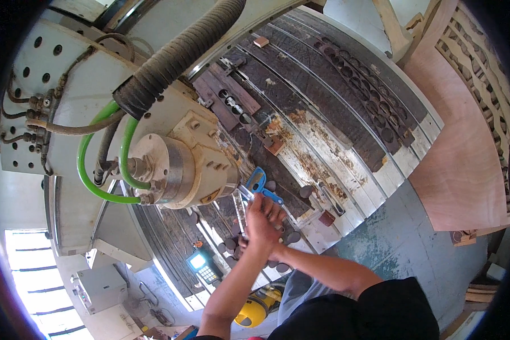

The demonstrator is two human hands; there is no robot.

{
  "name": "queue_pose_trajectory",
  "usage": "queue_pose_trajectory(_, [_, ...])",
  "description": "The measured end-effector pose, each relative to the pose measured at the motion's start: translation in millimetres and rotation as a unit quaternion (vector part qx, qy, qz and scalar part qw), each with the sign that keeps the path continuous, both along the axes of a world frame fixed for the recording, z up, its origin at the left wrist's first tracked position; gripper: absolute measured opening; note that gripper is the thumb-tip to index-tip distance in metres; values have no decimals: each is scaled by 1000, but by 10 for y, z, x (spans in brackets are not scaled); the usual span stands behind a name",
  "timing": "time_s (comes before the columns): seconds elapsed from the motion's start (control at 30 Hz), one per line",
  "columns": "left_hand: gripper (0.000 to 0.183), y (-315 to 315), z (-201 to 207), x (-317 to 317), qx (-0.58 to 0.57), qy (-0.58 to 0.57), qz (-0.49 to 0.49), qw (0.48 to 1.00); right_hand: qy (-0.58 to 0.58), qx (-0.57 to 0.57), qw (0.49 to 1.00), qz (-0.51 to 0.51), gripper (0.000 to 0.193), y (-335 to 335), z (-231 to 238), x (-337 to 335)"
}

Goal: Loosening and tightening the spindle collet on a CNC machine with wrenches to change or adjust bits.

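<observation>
My left hand (261, 218) is closed on a metal wrench (246, 193) that reaches up to the end of the machine spindle (181, 167). A second, long silver wrench (239, 213) slants down from the spindle's end toward my right hand (276, 249). My right hand lies under and behind my left wrist, mostly hidden; its fingers appear curled at the lower end of that wrench. Just beyond my fingers a blue tool with a looped handle (258, 180) rests on the machine bed.
Dark round pods (293, 237) sit on the slotted bed (345, 184) around my hands. A lit handheld controller (203, 265) lies at the near left. Green hoses (85, 170) and a ribbed duct (181, 56) hang over the spindle. Curved wooden panels (436, 147) stand at right.
</observation>
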State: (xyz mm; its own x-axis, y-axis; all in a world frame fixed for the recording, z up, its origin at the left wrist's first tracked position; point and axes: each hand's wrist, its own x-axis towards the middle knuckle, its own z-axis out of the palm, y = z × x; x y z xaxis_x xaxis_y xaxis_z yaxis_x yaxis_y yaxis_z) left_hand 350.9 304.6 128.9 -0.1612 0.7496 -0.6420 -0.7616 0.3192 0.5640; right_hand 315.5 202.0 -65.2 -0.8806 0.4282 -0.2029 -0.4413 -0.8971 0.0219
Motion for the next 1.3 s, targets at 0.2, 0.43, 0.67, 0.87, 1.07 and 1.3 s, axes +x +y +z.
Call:
queue_pose_trajectory(0.2, [21,892,-16,244,77,-90,219,968,-175,226,944,-167,35,29,981,-703])
queue_pose_trajectory(0.43, [23,244,94,-128,-71,-27,38,996,-345,450,823,-43,19,-497,855,296])
queue_pose_trajectory(0.67, [28,-235,390,-1344,-204,262,-263,906,-656,610,440,72,28,592,1520,1544])
queue_pose_trajectory(0.87, [38,94,26,-2473,91,772,-405,481,-653,681,325,65,19,1590,1642,1701])
queue_pose_trajectory(1.07, [43,204,48,-2617,196,846,-363,337,-567,750,337,49,17,2131,1617,1559])
queue_pose_trajectory(1.3, [42,240,98,-2709,221,854,-346,318,-508,803,310,26,29,2642,1721,1486])
